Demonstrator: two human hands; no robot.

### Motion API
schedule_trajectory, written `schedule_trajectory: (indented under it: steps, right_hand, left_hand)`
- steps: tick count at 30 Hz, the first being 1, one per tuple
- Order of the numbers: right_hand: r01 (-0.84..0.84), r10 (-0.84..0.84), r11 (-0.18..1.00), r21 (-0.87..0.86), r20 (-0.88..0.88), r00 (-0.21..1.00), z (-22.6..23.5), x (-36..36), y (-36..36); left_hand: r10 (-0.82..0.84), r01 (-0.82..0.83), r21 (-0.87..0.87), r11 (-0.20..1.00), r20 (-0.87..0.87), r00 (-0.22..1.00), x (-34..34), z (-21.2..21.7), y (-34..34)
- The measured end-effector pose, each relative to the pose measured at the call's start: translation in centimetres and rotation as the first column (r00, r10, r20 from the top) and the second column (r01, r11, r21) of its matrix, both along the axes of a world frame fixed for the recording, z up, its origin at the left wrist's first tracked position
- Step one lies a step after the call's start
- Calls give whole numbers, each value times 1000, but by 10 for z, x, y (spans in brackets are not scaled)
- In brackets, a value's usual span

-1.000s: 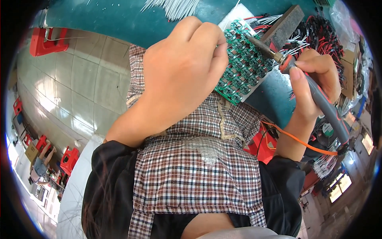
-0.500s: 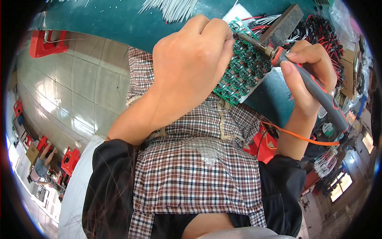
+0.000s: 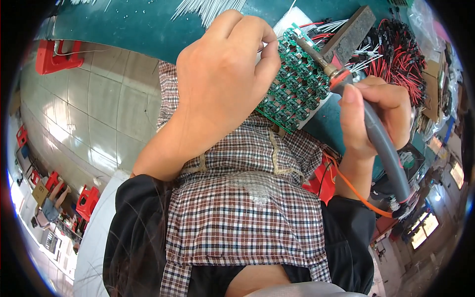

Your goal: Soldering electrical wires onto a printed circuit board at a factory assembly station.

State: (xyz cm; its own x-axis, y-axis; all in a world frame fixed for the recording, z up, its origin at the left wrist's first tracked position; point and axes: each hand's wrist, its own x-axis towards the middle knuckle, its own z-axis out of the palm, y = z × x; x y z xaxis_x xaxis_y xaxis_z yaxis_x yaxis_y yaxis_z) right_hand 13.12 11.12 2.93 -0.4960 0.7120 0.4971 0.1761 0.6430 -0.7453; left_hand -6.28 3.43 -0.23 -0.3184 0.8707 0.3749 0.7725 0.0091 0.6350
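Observation:
A soldering iron (image 3: 380,131) with a grey and red handle rests in my right hand (image 3: 378,106), gripped between thumb and fingers. Its metal tip reaches the far end of a panel of green circuit boards (image 3: 296,91), which carries rows of small dark parts. Left of that tip, my left hand (image 3: 217,74) is closed in a pinch above the panel's left edge. Whatever its fingertips hold is too thin to make out. The panel lies on a white pad (image 3: 296,19) at the table's near edge.
A dark rectangular bar (image 3: 349,34) lies right of the panel, beside a heap of red and black wires (image 3: 401,64). White wires (image 3: 210,10) are bundled on the green table (image 3: 123,22). An orange cord (image 3: 354,190) trails from the iron. Red stools (image 3: 86,202) stand on the tiled floor.
My right hand has moved slightly left and down, and the iron's handle end has swung toward me. My left hand has shifted left and away from the panel, its pinch more visible.

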Motion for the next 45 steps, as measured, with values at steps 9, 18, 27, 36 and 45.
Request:
schedule_trajectory:
  steps: [9, 18, 27, 36, 45]
  right_hand:
    - [82, -84, 996, 42, 34, 996, -7, -8, -7]
    - [125, -126, 989, 82, 8, 992, -15, -12, -17]
    - [130, -116, 977, 167, -89, 989, -14, -10, -24]
    - [92, -80, 977, 192, -69, 994, -22, -13, -21]
    - [156, -147, 970, 184, -64, 987, -19, -9, -30]
  left_hand:
    - [-1, 1, 1, 1000, 49, 999, 0, -2, 1]
    - [-38, 38, 7, 999, 50, 998, 0, -7, 1]
    - [-38, 41, -13, 999, 149, 988, -5, 0, -12]
    - [-33, 51, -95, 994, 176, 984, -4, 3, -19]
    - [-35, 47, -89, 995, 133, 991, -6, -1, -21]
